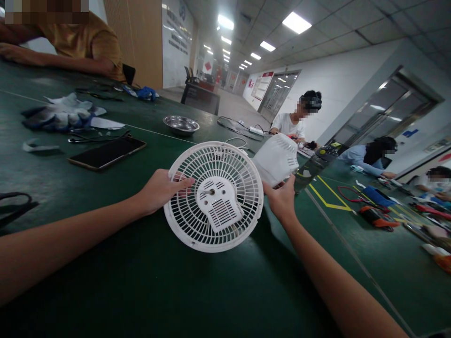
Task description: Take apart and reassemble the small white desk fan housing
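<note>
A round white plastic fan grille [214, 197] with a slotted centre plate is held tilted above the green table [141, 272]. My left hand [160, 190] grips its left rim, fingers wrapped round the edge. My right hand [282, 199] is closed on a white vented fan housing [276, 158], lifted just right of the grille and close to its rim.
A black phone [107, 153], gloves [59, 112], a steel bowl [181, 125] and cables lie on the table's far side. A person in a yellow shirt [81, 40] leans at the top left. Other people work at the right among tools [377, 216].
</note>
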Tool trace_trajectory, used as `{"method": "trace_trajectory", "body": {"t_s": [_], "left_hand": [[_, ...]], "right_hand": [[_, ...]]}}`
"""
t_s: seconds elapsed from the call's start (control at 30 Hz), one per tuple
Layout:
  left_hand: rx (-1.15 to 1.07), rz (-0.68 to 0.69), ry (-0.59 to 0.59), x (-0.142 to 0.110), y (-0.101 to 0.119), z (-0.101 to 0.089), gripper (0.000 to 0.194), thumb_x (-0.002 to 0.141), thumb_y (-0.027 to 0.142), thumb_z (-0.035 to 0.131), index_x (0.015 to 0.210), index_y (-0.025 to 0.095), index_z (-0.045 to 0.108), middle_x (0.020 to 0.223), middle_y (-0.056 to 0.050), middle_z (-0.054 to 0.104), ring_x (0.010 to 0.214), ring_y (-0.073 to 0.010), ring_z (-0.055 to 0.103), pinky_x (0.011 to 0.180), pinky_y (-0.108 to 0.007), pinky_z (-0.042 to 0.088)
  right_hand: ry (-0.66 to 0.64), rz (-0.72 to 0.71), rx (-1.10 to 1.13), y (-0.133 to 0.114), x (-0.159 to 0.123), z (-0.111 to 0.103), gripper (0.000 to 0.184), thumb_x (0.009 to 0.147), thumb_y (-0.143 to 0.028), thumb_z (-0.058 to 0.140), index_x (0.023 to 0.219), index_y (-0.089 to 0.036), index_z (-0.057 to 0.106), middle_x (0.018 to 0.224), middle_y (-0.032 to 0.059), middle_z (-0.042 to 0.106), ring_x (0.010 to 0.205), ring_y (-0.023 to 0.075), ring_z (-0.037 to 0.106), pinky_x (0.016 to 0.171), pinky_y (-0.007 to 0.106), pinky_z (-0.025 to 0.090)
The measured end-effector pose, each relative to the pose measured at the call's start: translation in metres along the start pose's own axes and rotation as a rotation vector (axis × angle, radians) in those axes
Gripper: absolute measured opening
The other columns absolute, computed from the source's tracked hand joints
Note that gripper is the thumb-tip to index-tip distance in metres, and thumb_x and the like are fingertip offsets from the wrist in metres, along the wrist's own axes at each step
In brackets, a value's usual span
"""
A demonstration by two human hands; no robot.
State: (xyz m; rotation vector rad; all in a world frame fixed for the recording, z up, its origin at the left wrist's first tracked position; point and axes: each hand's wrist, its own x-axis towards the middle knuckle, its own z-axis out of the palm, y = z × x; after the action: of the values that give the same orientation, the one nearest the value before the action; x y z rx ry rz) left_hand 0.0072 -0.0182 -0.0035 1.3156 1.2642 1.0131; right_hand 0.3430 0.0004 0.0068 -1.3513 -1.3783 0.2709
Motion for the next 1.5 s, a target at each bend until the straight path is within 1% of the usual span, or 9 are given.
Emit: {"method": "trace_trajectory", "body": {"t_s": [0.17,0.37,0.43,0.53,0.77,1.0,1.23,1.33,1.5], "left_hand": [[0.036,-0.051,-0.026,0.005,-0.003,-0.003,0.024,0.081,0.039,0.073,0.093,0.019,0.074,0.090,-0.009,0.078,0.080,-0.0239,0.075,0.070,-0.036,0.062],[0.055,-0.008,-0.032,0.001,0.001,-0.001,0.021,0.083,0.039,0.071,0.087,0.019,0.075,0.087,-0.008,0.077,0.077,-0.0228,0.074,0.068,-0.034,0.060],[0.060,-0.004,-0.016,0.000,0.002,0.000,0.020,0.084,0.038,0.070,0.087,0.019,0.074,0.087,-0.008,0.077,0.077,-0.0224,0.073,0.068,-0.034,0.060],[0.079,-0.010,0.003,0.000,0.002,0.001,0.020,0.084,0.038,0.070,0.087,0.018,0.073,0.085,-0.007,0.077,0.075,-0.0218,0.073,0.067,-0.034,0.059],[0.087,-0.027,-0.003,-0.002,0.005,0.002,0.023,0.083,0.040,0.068,0.087,0.018,0.073,0.085,-0.007,0.077,0.077,-0.0220,0.073,0.068,-0.033,0.059],[0.064,-0.030,0.011,-0.003,0.006,0.004,0.021,0.082,0.039,0.070,0.086,0.019,0.074,0.082,-0.007,0.077,0.075,-0.0221,0.074,0.068,-0.034,0.059],[0.066,-0.049,-0.001,0.001,0.003,0.003,0.023,0.083,0.040,0.071,0.085,0.017,0.073,0.081,-0.007,0.077,0.073,-0.0227,0.074,0.066,-0.034,0.059],[0.070,-0.072,-0.018,0.002,0.003,0.002,0.025,0.084,0.041,0.069,0.089,0.017,0.073,0.082,-0.007,0.077,0.074,-0.0229,0.074,0.066,-0.034,0.059],[0.080,-0.066,-0.038,0.000,0.006,0.002,0.024,0.085,0.041,0.068,0.091,0.018,0.073,0.086,-0.007,0.078,0.078,-0.0234,0.075,0.069,-0.034,0.059]], "right_hand": [[0.040,0.022,0.027,0.004,0.004,-0.013,0.077,0.058,-0.043,0.087,0.119,-0.021,0.046,0.110,0.0121,0.072,0.095,0.0292,0.073,0.080,0.044,0.060],[0.241,0.018,-0.053,0.026,0.025,-0.074,0.085,0.053,-0.042,0.090,0.122,-0.020,0.046,0.109,0.0115,0.071,0.093,0.0300,0.072,0.080,0.046,0.060],[0.258,0.083,-0.097,0.033,0.027,-0.094,0.088,0.053,-0.044,0.090,0.125,-0.020,0.046,0.112,0.0131,0.071,0.095,0.0314,0.072,0.080,0.048,0.060],[0.206,0.124,-0.207,0.041,0.026,-0.112,0.090,0.053,-0.048,0.090,0.128,-0.019,0.048,0.116,0.0156,0.070,0.099,0.0337,0.071,0.084,0.051,0.058],[0.120,0.107,-0.343,0.054,0.025,-0.118,0.091,0.061,-0.056,0.084,0.134,-0.020,0.044,0.118,0.0151,0.069,0.102,0.0337,0.069,0.087,0.051,0.056],[0.114,0.147,-0.382,0.055,0.029,-0.129,0.092,0.058,-0.056,0.086,0.132,-0.019,0.046,0.116,0.0162,0.069,0.100,0.0362,0.069,0.086,0.052,0.055],[0.098,0.140,-0.245,0.065,0.031,-0.131,0.100,0.062,-0.054,0.085,0.142,-0.020,0.036,0.121,0.0151,0.067,0.100,0.0328,0.069,0.087,0.049,0.055],[0.162,0.075,-0.220,0.067,0.032,-0.130,0.097,0.068,-0.058,0.080,0.145,-0.020,0.036,0.123,0.0152,0.065,0.104,0.0317,0.067,0.088,0.048,0.054],[0.288,-0.033,-0.277,0.055,0.032,-0.130,0.083,0.072,-0.058,0.076,0.139,-0.018,0.048,0.123,0.0150,0.063,0.106,0.0312,0.064,0.088,0.047,0.053]]}}
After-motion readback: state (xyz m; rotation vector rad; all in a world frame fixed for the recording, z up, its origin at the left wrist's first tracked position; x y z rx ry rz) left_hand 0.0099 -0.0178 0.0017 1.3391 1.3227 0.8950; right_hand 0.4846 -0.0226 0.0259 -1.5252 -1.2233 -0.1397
